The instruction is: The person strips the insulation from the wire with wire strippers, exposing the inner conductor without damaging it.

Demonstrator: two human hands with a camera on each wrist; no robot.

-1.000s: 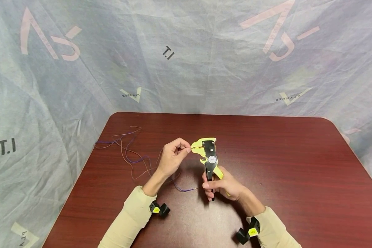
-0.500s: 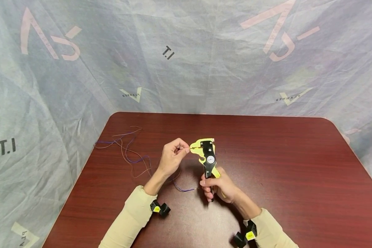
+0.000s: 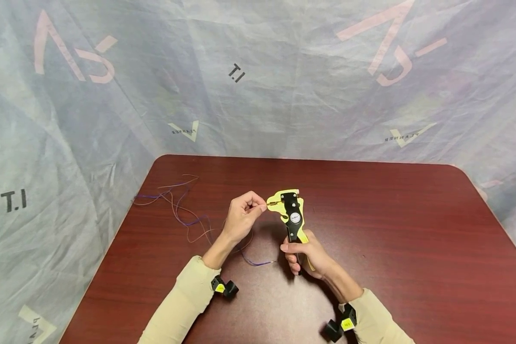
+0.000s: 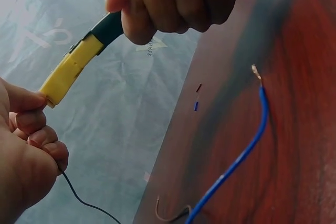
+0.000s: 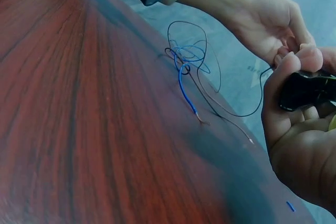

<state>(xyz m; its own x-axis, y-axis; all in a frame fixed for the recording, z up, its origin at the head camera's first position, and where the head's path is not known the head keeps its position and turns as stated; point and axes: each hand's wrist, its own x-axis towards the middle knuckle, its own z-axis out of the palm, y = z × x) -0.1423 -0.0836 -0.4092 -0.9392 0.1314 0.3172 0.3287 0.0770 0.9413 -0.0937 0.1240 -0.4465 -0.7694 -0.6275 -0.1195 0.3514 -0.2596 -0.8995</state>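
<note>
My right hand (image 3: pixel 311 253) grips the handles of a yellow and black wire stripper (image 3: pixel 293 210), held upright over the table with its nose pointing left. My left hand (image 3: pixel 242 217) pinches a thin wire between thumb and fingertips, right at the stripper's nose. In the left wrist view the dark wire (image 4: pixel 79 198) trails down from under the left hand, and the stripper's yellow nose (image 4: pixel 65 77) meets the fingertips. The black handle (image 5: pixel 304 92) lies within the curled right fingers in the right wrist view. The wire's end inside the stripper is hidden.
Loose brown and blue wires (image 3: pixel 185 220) sprawl over the table's left side. A blue wire (image 4: pixel 257 135) ends in bare copper strands near the front. Small cut-off insulation bits (image 4: pixel 197 106) lie on the dark red table (image 3: pixel 391 239). A grey printed cloth (image 3: pixel 258 119) hangs behind.
The stripper and right hand have shifted slightly left relative to the table, and the handles look closer together. The left hand keeps its pinch on the wire. The view has shifted a little.
</note>
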